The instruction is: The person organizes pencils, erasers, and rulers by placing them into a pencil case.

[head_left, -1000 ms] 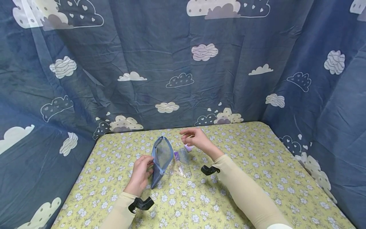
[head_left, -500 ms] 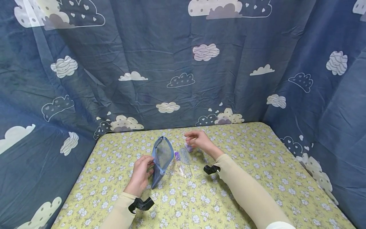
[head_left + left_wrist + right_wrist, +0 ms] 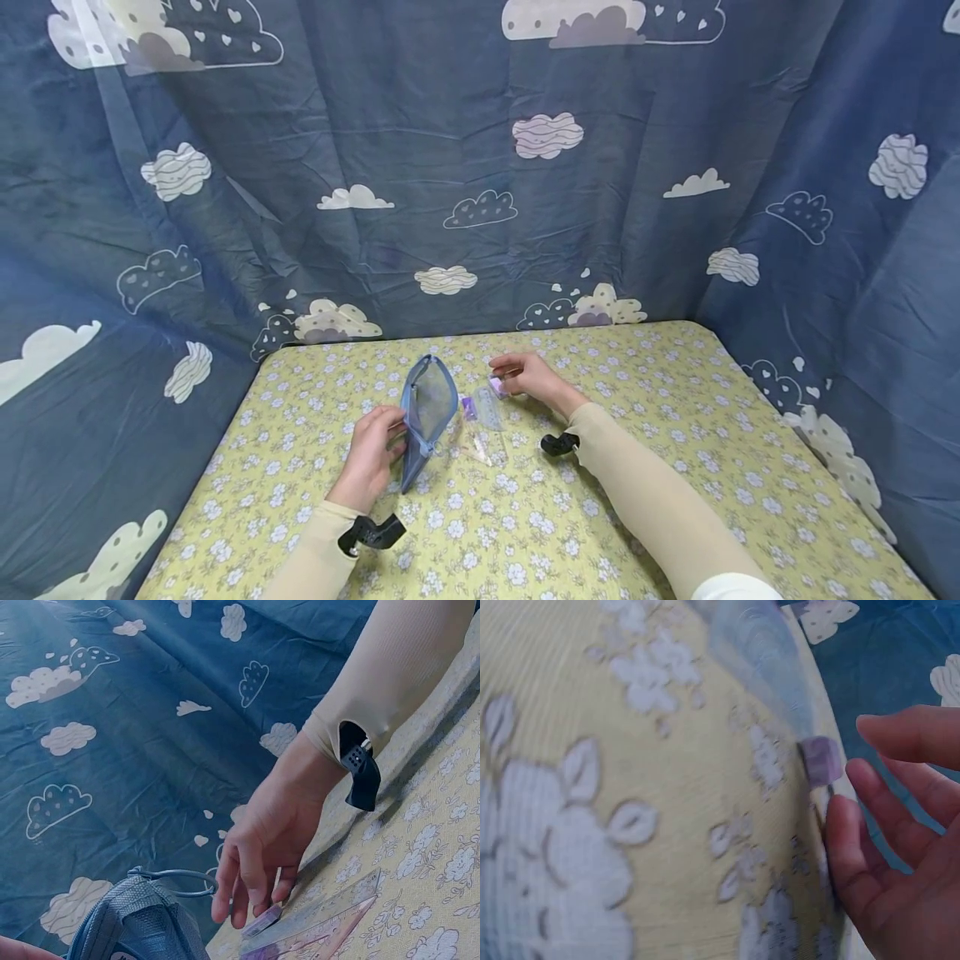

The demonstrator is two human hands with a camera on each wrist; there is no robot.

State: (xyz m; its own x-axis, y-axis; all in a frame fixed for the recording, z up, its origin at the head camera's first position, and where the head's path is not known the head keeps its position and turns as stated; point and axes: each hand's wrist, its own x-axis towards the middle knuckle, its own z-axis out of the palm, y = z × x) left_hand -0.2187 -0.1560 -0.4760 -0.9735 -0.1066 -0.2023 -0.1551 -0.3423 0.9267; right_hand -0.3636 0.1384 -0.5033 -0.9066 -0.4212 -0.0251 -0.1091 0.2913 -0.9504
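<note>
My left hand [image 3: 367,458] pinches the near side of a blue mesh zip pouch [image 3: 420,442], which stands with its mouth spread apart. The left wrist view has the pouch [image 3: 142,922] at the bottom, with a bit of a left finger beside it. My right hand [image 3: 528,377] hovers low over a small purple block [image 3: 497,386], perhaps an eraser, with its fingers loosely bent. In the right wrist view the purple block [image 3: 822,760] lies just off the fingertips; I cannot tell whether they touch.
Between pouch and right hand lie clear plastic drawing pieces [image 3: 487,408], one looking like a set square [image 3: 322,911], and another purple item [image 3: 468,407]. A flowered yellow cloth [image 3: 600,517] covers the table. Blue cloud-print curtains [image 3: 420,233] enclose the back and sides.
My right hand has come down and slightly right, onto the purple block's spot. My left hand keeps the pouch in place. The head view has shifted slightly.
</note>
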